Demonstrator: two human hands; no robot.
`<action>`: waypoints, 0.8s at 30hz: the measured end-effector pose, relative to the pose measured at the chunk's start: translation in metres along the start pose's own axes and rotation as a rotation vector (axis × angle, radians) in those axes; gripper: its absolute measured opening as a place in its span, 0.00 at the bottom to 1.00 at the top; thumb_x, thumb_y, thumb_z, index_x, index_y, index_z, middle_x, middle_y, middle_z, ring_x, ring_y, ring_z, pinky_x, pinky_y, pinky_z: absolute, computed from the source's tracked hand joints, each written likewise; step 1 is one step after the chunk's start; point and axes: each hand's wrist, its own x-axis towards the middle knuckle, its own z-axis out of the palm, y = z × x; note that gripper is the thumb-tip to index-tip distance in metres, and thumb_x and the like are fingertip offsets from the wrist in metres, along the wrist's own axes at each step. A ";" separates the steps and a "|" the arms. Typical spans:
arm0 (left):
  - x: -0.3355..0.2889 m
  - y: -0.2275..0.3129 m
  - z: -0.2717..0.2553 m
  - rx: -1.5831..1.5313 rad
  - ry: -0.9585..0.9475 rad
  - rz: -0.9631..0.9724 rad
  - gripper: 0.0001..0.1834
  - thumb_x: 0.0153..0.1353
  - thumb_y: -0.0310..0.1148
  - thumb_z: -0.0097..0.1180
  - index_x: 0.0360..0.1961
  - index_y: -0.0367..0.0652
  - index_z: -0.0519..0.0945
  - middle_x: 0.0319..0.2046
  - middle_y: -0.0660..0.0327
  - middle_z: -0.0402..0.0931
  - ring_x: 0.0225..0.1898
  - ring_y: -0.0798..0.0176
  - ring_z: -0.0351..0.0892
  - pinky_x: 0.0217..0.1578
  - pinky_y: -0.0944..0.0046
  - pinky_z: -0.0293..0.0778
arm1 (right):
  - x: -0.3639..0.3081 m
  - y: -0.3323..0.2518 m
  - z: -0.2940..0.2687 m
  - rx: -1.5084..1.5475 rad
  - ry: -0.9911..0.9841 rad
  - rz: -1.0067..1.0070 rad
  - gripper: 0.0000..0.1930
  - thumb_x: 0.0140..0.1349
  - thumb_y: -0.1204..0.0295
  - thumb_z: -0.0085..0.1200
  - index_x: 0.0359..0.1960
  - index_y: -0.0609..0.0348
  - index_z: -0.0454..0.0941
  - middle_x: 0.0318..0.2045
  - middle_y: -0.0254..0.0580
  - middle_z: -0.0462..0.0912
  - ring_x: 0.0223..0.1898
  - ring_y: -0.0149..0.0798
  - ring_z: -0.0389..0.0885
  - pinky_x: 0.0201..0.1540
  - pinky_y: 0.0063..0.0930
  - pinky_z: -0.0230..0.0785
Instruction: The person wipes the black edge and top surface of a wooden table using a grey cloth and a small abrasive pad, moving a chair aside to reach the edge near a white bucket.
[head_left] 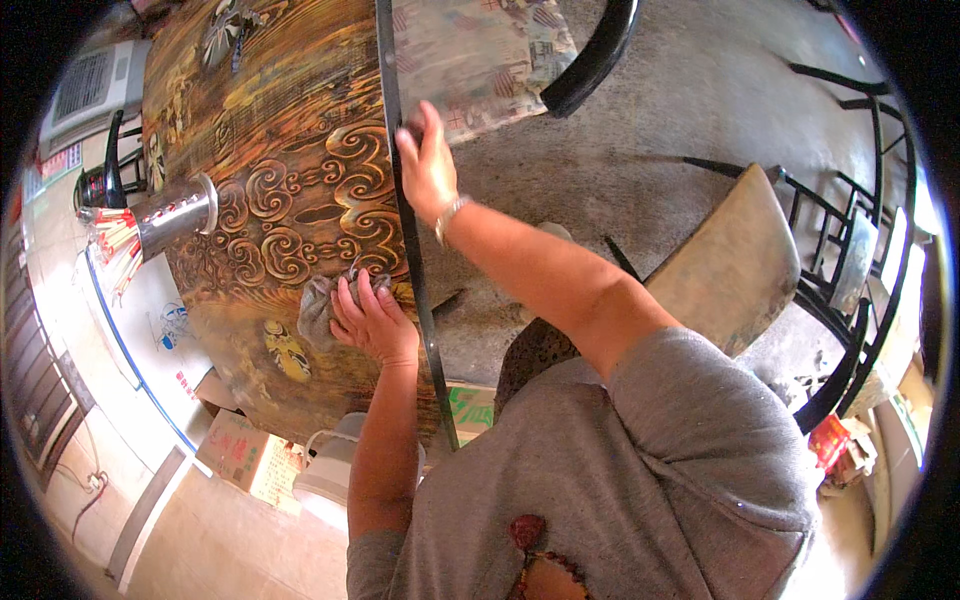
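A brown table (280, 110) with a printed scroll pattern and dark edging stretches away on the left. My left hand (375, 325) presses a crumpled grey cloth (316, 312) onto its top, with the fingers over the cloth. At the table's dark edge, farther up, is my right hand (430, 178), with thumb and fingers apart and nothing seen in it. Whether its fingertips touch the edge is hard to tell. A shiny metal cylinder (170, 218) with red-and-white wrapped sticks (120, 245) stands near the table's far left side.
A wooden-seated stool or chair (735, 265) stands on the grey floor at right, with black metal chairs (870, 250) beyond. A black curved chair back (600, 60) is at the top. Below the table are a white bucket (330, 470) and a cardboard box (240, 455).
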 end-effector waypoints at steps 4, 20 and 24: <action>-0.003 -0.002 0.000 0.004 -0.005 -0.010 0.19 0.63 0.44 0.34 0.52 0.53 0.68 0.57 0.58 0.58 0.59 0.50 0.55 0.52 0.42 0.48 | -0.007 -0.015 0.004 -0.039 -0.014 -0.099 0.26 0.60 0.65 0.45 0.57 0.60 0.53 0.59 0.62 0.53 0.59 0.57 0.56 0.58 0.38 0.52; -0.001 -0.003 0.004 -0.041 0.057 -0.004 0.19 0.61 0.44 0.39 0.50 0.52 0.70 0.55 0.58 0.60 0.58 0.51 0.56 0.52 0.44 0.49 | -0.038 0.003 -0.021 0.014 -0.280 -0.112 0.28 0.64 0.63 0.37 0.61 0.65 0.47 0.64 0.58 0.41 0.66 0.49 0.37 0.65 0.32 0.32; -0.003 -0.007 0.007 -0.044 0.096 -0.004 0.19 0.60 0.44 0.38 0.50 0.52 0.70 0.55 0.59 0.61 0.57 0.52 0.57 0.52 0.45 0.49 | -0.097 0.033 -0.041 0.046 -0.356 0.040 0.23 0.62 0.72 0.42 0.58 0.62 0.58 0.60 0.49 0.57 0.63 0.41 0.53 0.63 0.29 0.44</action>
